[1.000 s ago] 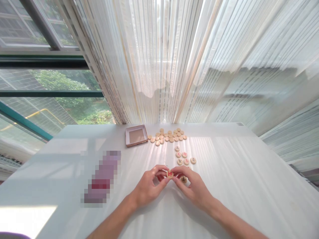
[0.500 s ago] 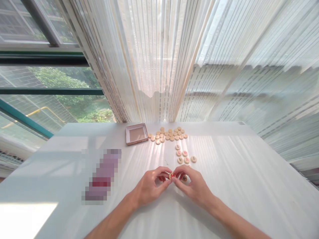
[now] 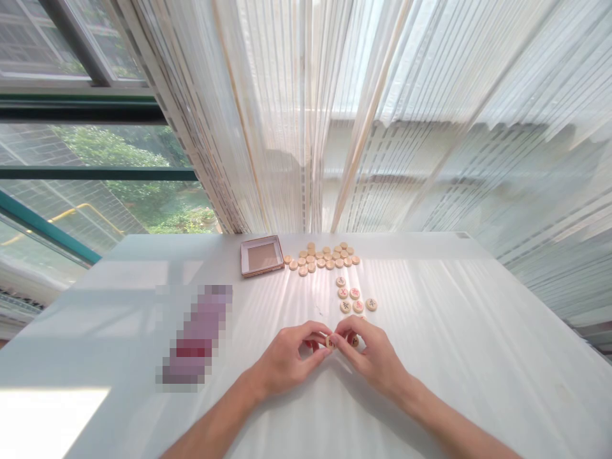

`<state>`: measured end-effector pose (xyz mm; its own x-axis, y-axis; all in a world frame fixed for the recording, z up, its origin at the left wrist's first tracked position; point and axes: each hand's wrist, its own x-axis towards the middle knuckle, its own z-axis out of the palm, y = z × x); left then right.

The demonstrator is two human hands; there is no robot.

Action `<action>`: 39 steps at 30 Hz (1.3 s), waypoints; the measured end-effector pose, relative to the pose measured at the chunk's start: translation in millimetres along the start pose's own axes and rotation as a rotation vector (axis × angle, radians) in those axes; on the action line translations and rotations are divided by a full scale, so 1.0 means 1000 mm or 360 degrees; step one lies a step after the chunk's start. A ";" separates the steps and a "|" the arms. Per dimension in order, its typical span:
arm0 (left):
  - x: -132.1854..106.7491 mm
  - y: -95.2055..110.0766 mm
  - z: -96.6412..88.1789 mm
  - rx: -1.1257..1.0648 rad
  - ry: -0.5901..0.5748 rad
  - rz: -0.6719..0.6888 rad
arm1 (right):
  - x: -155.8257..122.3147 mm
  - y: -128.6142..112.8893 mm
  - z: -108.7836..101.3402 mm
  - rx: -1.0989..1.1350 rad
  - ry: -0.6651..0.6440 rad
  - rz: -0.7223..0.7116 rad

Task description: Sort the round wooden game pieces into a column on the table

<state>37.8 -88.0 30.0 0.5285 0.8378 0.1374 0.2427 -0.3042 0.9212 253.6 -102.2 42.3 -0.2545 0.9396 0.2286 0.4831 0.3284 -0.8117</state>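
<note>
My left hand (image 3: 289, 361) and my right hand (image 3: 370, 357) meet near the front middle of the white table (image 3: 454, 331). Both pinch one round wooden chess piece (image 3: 329, 342) with a red character, held low over the table. Another piece (image 3: 354, 341) with a dark character lies just under my right fingers. Several face-up pieces (image 3: 354, 298) lie in a small group just beyond my hands. A larger cluster of plain-side pieces (image 3: 322, 258) sits at the far edge.
A shallow square box lid (image 3: 261, 256) lies left of the far cluster. A blurred purple and red object (image 3: 196, 338) lies on the table's left half. Sheer white curtains (image 3: 382, 115) hang behind the table, with a window (image 3: 95, 159) at the left.
The piece held between both hands has been lowered and tilted, so its red character shows less. Both hands stay together at the same place.
</note>
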 end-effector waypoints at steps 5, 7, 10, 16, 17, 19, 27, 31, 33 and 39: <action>0.001 0.000 0.000 -0.0008 -0.0008 0.0006 | 0.000 -0.001 0.000 0.0010 0.0007 -0.0058; 0.001 0.000 0.000 -0.0029 -0.0010 0.0000 | 0.000 -0.001 0.000 0.0026 -0.0012 -0.0068; 0.001 0.000 -0.001 -0.0069 0.0010 -0.0013 | 0.000 0.000 -0.001 0.0046 -0.0034 -0.0088; 0.003 0.003 -0.004 -0.0170 0.0039 -0.0039 | -0.001 -0.003 -0.003 0.0096 -0.0047 -0.0154; 0.003 0.003 -0.004 -0.0185 0.0041 -0.0044 | -0.001 -0.003 -0.003 0.0100 -0.0045 -0.0175; 0.004 0.002 -0.005 -0.0198 0.0036 -0.0046 | -0.001 -0.002 -0.003 0.0098 -0.0042 -0.0213; 0.007 -0.003 -0.009 -0.0237 -0.0037 -0.0103 | 0.001 0.004 0.001 0.0057 -0.0056 -0.0215; 0.010 -0.004 -0.013 -0.0320 -0.0063 -0.0180 | 0.001 0.006 0.001 0.0105 -0.0053 -0.0218; 0.014 -0.005 -0.016 -0.0369 -0.0082 -0.0231 | 0.002 0.007 0.000 0.0145 -0.0069 -0.0224; 0.042 0.006 -0.024 -0.0192 -0.0174 -0.0282 | 0.007 0.008 -0.004 0.0238 -0.0003 -0.0226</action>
<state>41.8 -43.8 50.6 0.5729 0.8171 -0.0645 0.2442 -0.0951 0.9651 258.9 -92.6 39.5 -0.3129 0.8847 0.3455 0.3123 0.4394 -0.8423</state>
